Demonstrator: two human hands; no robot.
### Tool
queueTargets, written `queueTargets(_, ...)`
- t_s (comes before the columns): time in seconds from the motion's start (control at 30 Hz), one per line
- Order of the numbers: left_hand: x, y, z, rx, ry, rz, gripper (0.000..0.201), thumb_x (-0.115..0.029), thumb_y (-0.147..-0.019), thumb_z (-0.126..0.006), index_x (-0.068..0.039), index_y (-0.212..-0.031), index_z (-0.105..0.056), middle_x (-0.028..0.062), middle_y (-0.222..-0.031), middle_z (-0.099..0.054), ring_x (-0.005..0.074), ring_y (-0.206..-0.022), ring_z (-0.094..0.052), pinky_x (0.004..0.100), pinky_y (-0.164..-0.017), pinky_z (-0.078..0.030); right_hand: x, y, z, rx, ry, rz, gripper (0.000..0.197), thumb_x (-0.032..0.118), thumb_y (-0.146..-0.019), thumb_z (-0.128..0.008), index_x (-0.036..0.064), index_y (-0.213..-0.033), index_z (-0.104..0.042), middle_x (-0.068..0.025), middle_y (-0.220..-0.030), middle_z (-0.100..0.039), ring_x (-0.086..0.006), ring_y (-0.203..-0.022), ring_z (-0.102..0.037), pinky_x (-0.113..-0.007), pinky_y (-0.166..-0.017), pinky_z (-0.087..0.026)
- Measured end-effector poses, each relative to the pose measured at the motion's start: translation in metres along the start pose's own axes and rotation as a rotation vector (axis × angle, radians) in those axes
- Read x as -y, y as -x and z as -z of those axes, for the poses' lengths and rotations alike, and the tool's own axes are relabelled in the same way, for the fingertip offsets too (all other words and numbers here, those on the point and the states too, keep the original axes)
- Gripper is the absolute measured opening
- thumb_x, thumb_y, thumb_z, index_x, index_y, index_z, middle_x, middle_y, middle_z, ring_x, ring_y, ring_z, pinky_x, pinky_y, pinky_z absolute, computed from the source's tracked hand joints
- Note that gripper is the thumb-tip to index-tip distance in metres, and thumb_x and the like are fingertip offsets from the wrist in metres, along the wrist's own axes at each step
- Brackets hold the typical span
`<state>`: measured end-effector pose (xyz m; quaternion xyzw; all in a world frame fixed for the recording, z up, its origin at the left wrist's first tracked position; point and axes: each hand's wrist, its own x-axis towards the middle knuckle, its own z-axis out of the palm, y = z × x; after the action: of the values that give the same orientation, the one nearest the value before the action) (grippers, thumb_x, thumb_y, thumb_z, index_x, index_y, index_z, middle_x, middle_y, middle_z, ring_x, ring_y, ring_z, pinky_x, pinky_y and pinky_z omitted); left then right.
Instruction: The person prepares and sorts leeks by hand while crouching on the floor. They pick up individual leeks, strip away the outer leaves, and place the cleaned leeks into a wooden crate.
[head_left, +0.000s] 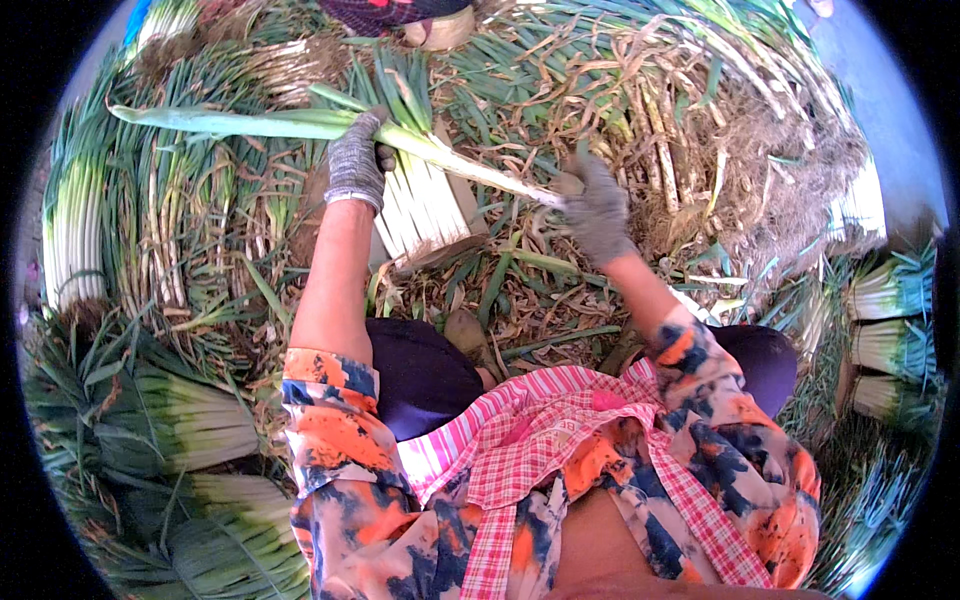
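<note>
Both my hands wear grey knit gloves. A long green onion [465, 168] stretches across in front of me, its green leaves to the left and its white root end to the right. My left hand [356, 162] is wrapped round it where the leaves meet the stalk. At the root end my right hand [599, 212] closes on the stalk, its fingers somewhat blurred. Just below and behind the held stalk lies a bundle of clean white-stemmed green onions [418, 205], resting on a low wooden block [442, 254].
Unpeeled green onions with dry leaves and roots [690, 130] are heaped at the right. Finished bundles [210, 425] lie at the lower left, with more bundles [885, 345] at the far right. Leaf scraps [560, 290] cover the ground. Another person's dark clothing [390, 12] shows at the top.
</note>
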<state>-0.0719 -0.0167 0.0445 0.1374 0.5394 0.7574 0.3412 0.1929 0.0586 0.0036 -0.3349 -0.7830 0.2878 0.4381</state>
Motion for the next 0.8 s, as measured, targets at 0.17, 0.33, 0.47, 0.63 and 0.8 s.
queueTargets(0.17,0.008,0.011,-0.026,0.209,0.116,0.051,0.014,-0.014,-0.077,-0.062,-0.007,-0.085,-0.054,0.0013,-0.061,-0.050,0.0088,-0.043,-0.043,0.0205,-0.034,-0.033,0.038,-0.035,-0.061,0.025,0.154,0.126,0.018,0.021,-0.080,-0.052,0.0035,-0.079,-0.055,-0.0140,-0.075,-0.055,-0.0294,-0.077,-0.054,-0.040,-0.069,-0.042)
queueTargets(0.33,0.007,0.018,-0.031,0.494,0.062,-0.024,0.023,-0.017,-0.079,-0.060,-0.004,-0.096,-0.053,0.0021,-0.066,-0.051,0.0085,-0.046,-0.044,0.0201,-0.035,-0.034,0.007,-0.078,-0.055,0.493,-0.017,-0.189,0.027,0.024,-0.082,-0.054,-0.0002,-0.093,-0.056,-0.0130,-0.072,-0.058,-0.0240,-0.067,-0.056,-0.036,-0.064,-0.045)
queueTargets(0.47,0.003,0.017,-0.020,0.633,0.128,-0.057,0.030,-0.017,-0.079,-0.060,-0.003,-0.104,-0.050,0.0076,-0.080,-0.057,0.0089,-0.052,-0.049,0.0198,-0.037,-0.038,0.040,-0.049,-0.023,0.381,-0.298,-0.217,0.041,0.027,-0.073,-0.065,-0.0014,-0.101,-0.056,-0.0114,-0.084,-0.061,-0.0189,-0.076,-0.058,-0.031,-0.071,-0.046)
queueTargets(0.63,0.003,0.016,-0.024,0.641,0.157,-0.056,0.031,-0.017,-0.078,-0.061,-0.003,-0.104,-0.050,0.0115,-0.085,-0.057,0.0118,-0.053,-0.051,0.0199,-0.038,-0.039,0.041,-0.026,-0.029,0.198,-0.134,0.212,0.034,0.020,-0.068,-0.068,-0.0006,-0.092,-0.057,-0.0155,-0.085,-0.059,-0.0254,-0.076,-0.059,-0.033,-0.067,-0.045)
queueTargets(0.8,-0.001,0.025,-0.030,0.684,0.144,-0.111,0.030,-0.016,-0.078,-0.061,-0.004,-0.103,-0.051,0.0127,-0.087,-0.058,0.0120,-0.055,-0.052,0.0198,-0.038,-0.039,0.037,-0.049,-0.026,0.262,-0.060,0.001,0.026,0.022,-0.073,-0.063,-0.0009,-0.084,-0.060,-0.0166,-0.076,-0.060,-0.0272,-0.068,-0.059,-0.034,-0.062,-0.045)
